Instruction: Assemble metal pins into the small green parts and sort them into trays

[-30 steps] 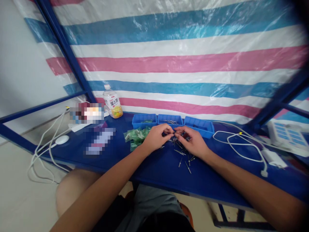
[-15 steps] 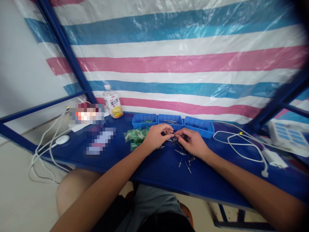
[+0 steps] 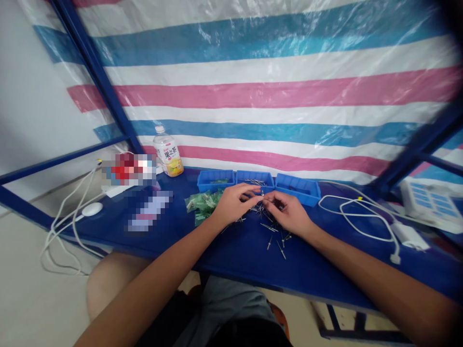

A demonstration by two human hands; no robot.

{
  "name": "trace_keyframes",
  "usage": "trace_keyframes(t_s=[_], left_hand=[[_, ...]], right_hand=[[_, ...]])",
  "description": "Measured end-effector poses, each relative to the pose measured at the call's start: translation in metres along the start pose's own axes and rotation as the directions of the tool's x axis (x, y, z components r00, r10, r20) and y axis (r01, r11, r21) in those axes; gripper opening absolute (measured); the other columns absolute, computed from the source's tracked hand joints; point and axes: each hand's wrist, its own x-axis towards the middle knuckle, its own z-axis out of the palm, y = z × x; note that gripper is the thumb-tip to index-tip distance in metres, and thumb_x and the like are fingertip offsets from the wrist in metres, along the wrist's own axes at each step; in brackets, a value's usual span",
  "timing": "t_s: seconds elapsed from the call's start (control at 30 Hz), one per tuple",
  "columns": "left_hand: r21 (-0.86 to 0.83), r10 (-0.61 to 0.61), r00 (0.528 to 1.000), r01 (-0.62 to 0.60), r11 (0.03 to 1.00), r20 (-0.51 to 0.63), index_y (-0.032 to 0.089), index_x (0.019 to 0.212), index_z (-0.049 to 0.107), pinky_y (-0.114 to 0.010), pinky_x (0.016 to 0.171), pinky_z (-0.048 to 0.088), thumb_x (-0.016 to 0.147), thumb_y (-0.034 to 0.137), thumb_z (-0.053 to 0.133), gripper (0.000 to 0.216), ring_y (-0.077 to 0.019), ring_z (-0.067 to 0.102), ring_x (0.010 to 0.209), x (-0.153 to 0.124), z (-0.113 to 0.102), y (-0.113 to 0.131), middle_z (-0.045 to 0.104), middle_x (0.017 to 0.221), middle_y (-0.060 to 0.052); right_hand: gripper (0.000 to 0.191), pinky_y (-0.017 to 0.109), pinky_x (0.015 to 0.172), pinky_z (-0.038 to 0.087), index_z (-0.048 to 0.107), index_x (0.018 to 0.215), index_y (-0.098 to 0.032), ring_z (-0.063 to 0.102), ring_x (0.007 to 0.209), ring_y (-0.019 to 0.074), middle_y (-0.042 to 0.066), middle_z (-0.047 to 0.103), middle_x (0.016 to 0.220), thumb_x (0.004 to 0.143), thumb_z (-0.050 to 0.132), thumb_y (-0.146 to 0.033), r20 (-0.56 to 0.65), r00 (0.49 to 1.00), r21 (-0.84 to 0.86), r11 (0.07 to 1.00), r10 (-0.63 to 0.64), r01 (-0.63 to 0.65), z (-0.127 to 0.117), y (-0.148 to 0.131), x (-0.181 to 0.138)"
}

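Observation:
Over a heap of loose metal blind rivets [image 3: 268, 227], my left hand [image 3: 233, 203] and my right hand [image 3: 289, 213] meet fingertip to fingertip. A small shiny blind rivet [image 3: 263, 193] shows between them. My left thumb and forefinger are closed on it. The right thumb and forefinger pinch at the same spot, and their tips are partly hidden. Clear green plastic bags [image 3: 202, 206] lie beside my left wrist. Just behind my hands stands a blue bin [image 3: 269, 182] with rivets in it.
A second blue bin [image 3: 202, 183] and a third blue bin [image 3: 311, 195] flank the middle one. At the left stand a drink bottle [image 3: 168, 154] and a blurred object [image 3: 152, 209]. White cables [image 3: 361, 212] and an adapter [image 3: 408, 236] lie at the right on the blue table [image 3: 231, 255].
The rivet between my fingertips has turned from lying nearly flat to standing more upright. My hands stay nearly in place, and the view has shifted very slightly.

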Motion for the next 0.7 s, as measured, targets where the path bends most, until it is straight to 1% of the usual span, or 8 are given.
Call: trace_keyframes(t_s=[0.07,0.13,0.3,0.47,0.57,0.7], left_hand=[[0.081,0.036,0.999,-0.036,0.996,0.007,0.022,0.115,0.079,-0.032,0.079,0.063,0.097,0.037,0.070,0.025,-0.0170,0.075,0.086,0.0010,-0.0020,0.0027,0.078,0.116,-0.008],[0.107,0.056,0.998,-0.058,0.993,0.016,0.023,0.111,0.080,-0.031,0.078,0.060,0.097,0.037,0.069,0.023,-0.0154,0.072,0.081,0.0017,-0.0030,0.0045,0.078,0.114,-0.007],[0.049,0.063,0.997,-0.065,0.997,0.051,0.020,0.104,0.080,-0.027,0.072,0.056,0.095,0.031,0.071,0.017,-0.0159,0.071,0.084,0.0023,-0.0032,0.0057,0.077,0.106,-0.007],[0.019,0.063,0.996,-0.064,0.998,0.061,0.019,0.102,0.079,-0.026,0.072,0.056,0.094,0.030,0.071,0.016,-0.0163,0.071,0.085,0.0020,-0.0044,0.0078,0.075,0.102,-0.008],[0.025,0.059,0.996,-0.061,0.998,0.068,0.019,0.102,0.078,-0.027,0.071,0.056,0.095,0.032,0.070,0.017,-0.0157,0.069,0.082,0.0018,-0.0051,0.0087,0.075,0.101,-0.008],[0.030,0.038,0.997,-0.040,0.999,0.065,0.019,0.103,0.079,-0.026,0.070,0.055,0.095,0.034,0.070,0.019,-0.0151,0.068,0.080,0.0015,-0.0048,0.0083,0.075,0.102,-0.008]], right_hand=[[0.023,0.030,0.063,0.049,0.072,0.102,-0.023,0.064,0.071,0.0188,0.003,0.072,0.085,0.102,0.059,-0.042,0.010,1.000,0.031,0.999,0.009,-0.009,0.0007,-0.0009,-0.0004],[0.022,0.030,0.065,0.050,0.071,0.100,-0.023,0.064,0.072,0.0186,0.002,0.071,0.084,0.102,0.058,-0.041,0.029,1.000,0.037,0.999,-0.008,0.007,0.0013,-0.0021,-0.0008],[0.019,0.029,0.066,0.050,0.070,0.099,-0.023,0.063,0.071,0.0180,0.002,0.071,0.083,0.100,0.060,-0.038,0.044,0.999,0.027,0.999,-0.029,0.028,0.0016,-0.0025,-0.0015],[0.015,0.029,0.065,0.049,0.070,0.098,-0.023,0.064,0.072,0.0185,0.002,0.072,0.084,0.098,0.063,-0.036,0.043,0.998,0.003,0.999,-0.051,0.051,0.0020,0.0013,-0.0014],[0.017,0.030,0.064,0.049,0.070,0.096,-0.023,0.064,0.071,0.0187,0.002,0.072,0.083,0.099,0.062,-0.038,0.041,0.998,-0.006,0.999,-0.054,0.054,0.0016,0.0015,-0.0011],[0.024,0.031,0.067,0.048,0.071,0.095,-0.023,0.064,0.073,0.0194,0.003,0.072,0.084,0.102,0.057,-0.041,0.075,0.994,-0.024,0.996,-0.082,0.084,-0.0009,-0.0031,-0.0001]])
